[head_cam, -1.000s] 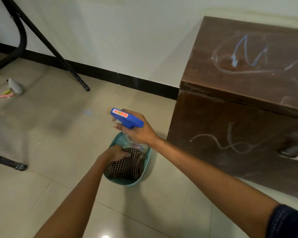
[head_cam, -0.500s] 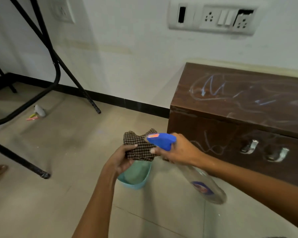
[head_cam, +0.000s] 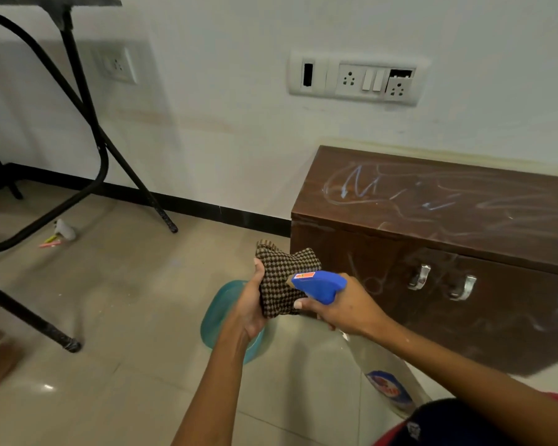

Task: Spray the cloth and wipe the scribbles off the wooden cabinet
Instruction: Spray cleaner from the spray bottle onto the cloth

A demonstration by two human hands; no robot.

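Note:
My left hand (head_cam: 251, 307) grips a bunched brown checked cloth (head_cam: 282, 275) held up in front of me. My right hand (head_cam: 347, 305) is closed on the neck of a spray bottle (head_cam: 384, 371) with a blue trigger head (head_cam: 319, 284); its nozzle touches or nearly touches the cloth and the clear body slants down to the right. The dark wooden cabinet (head_cam: 464, 284) stands against the wall on the right. White and blue scribbles (head_cam: 361, 186) cover its top, and fainter ones mark its front.
A teal plastic basket (head_cam: 219, 312) sits on the tiled floor under my hands. Black metal table legs (head_cam: 87, 123) cross the left side. Small objects (head_cam: 63, 231) lie by the wall. Two metal handles (head_cam: 442, 283) stick out of the cabinet front.
The cloth was lifted out of the basket by my left hand and raised. The spray bottle swung so that its nozzle faces the cloth. My view tilted upward.

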